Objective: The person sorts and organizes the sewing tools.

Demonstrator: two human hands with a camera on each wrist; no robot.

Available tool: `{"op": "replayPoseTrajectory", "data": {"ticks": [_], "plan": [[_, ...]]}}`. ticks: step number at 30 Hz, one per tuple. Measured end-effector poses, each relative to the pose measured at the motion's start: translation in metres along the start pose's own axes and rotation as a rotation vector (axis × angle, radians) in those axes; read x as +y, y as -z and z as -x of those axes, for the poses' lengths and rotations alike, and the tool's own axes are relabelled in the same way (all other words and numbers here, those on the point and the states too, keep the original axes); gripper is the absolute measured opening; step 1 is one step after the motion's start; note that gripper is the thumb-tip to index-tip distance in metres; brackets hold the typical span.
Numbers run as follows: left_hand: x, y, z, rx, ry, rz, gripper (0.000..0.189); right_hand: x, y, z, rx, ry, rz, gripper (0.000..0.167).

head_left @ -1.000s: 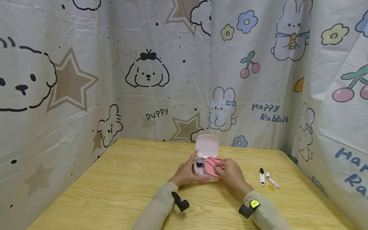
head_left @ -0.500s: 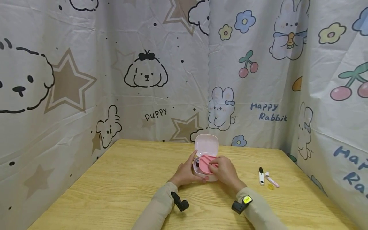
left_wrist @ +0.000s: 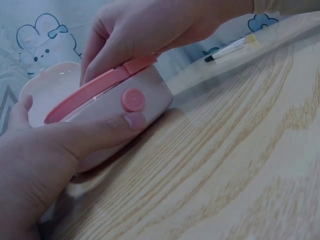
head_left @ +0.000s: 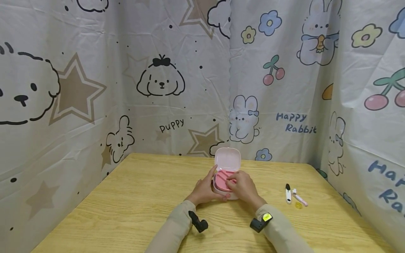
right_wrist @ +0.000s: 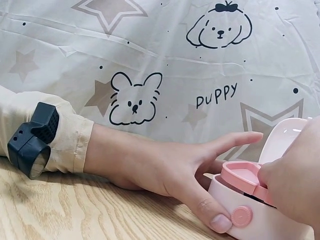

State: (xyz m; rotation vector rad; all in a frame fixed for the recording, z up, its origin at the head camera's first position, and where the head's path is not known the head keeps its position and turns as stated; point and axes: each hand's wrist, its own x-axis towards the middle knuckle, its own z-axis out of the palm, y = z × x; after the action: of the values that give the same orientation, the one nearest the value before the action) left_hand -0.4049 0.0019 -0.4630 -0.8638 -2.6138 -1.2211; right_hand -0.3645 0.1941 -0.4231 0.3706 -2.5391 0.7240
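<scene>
The right hand [head_left: 246, 187] pinches the tray [head_left: 221, 179] in its fingers [right_wrist: 270, 175], the tray spreading down and left from their tips, standing proud over the mouth of the box [left_wrist: 157, 92], whose left side the left hand [head_left: 204, 190] grips.

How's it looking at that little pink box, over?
Left hand gripping box. Right hand pinching pink tray at the box's opening, not sitting flush. Lid open; nothing visible in the way.
</scene>
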Motion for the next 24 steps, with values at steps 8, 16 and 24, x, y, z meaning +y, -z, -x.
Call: {"op": "replayPoseTrajectory", "data": {"ticks": [8, 16, 24], "plan": [[0.0017, 0.0006, 0.0006, -0.006, -0.001, -0.001, 0.131, -0.0052, -0.0014, -0.0018, -0.031, -0.042, 0.009, 0.012], [0.0053, 0.0024, 0.0027, -0.009, 0.000, -0.008, 0.131, -0.0050, -0.0038, -0.0030, -0.041, -0.052, 0.030, 0.013], [0.0071, 0.0033, 0.0034, -0.012, 0.008, -0.009, 0.131, -0.0050, -0.0042, -0.0046, -0.045, -0.053, 0.025, 0.012]]}}
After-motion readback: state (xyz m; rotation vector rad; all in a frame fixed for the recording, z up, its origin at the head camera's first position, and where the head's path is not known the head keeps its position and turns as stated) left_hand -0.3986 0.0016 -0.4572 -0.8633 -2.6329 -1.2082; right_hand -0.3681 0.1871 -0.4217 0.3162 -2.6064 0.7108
